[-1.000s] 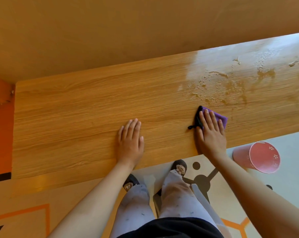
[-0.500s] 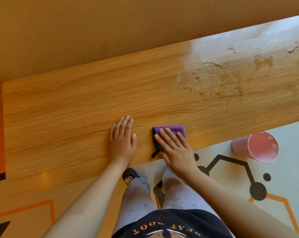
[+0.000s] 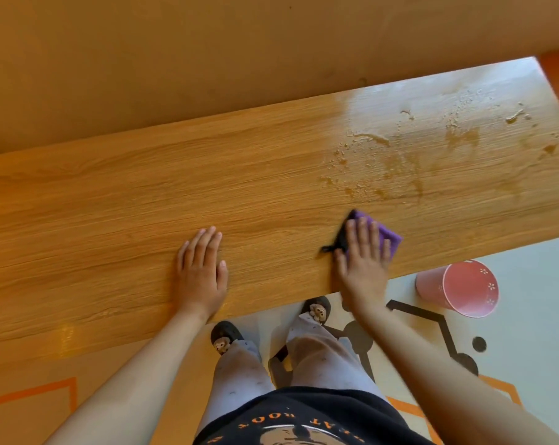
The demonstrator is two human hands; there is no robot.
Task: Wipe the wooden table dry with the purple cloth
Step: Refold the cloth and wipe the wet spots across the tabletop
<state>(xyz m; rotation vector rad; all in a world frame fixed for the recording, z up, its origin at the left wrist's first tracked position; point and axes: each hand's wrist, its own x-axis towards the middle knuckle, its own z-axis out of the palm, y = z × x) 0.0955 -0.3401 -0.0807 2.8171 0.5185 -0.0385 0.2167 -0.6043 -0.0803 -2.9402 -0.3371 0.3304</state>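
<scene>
Honestly, the main risk I see is smearing the water about instead of lifting it: the puddles and beads (image 3: 400, 162) sit in the upper right of the frame, spread across the far half of the bench (image 3: 111, 194), and the purple cloth (image 3: 389, 234) is a small folded pad that looks likely to soak through before it has covered that whole patch. If I drag it leftward once it is wet, I could streak the stretch of wood in the middle and left of the frame, which looks dry. A second worry is the near edge. The cloth lies close to it, lower right of centre, so a careless pull toward me could send it, or a line of water, off the bench and onto the floor by my slippers and the pink bin (image 3: 464, 287). My right hand (image 3: 365, 255) lies flat on top of the cloth, fingers straight and side by side, pressing down and gripping nothing; the cloth shows beyond my fingertips and along the right side of the hand, with a dark loop poking out at its left. Since only pressure holds it, it could slide out from under my palm on the slick surface. My left hand (image 3: 201, 274) rests flat on the bench, well apart to the left, fingers loosely together, holding nothing.
</scene>
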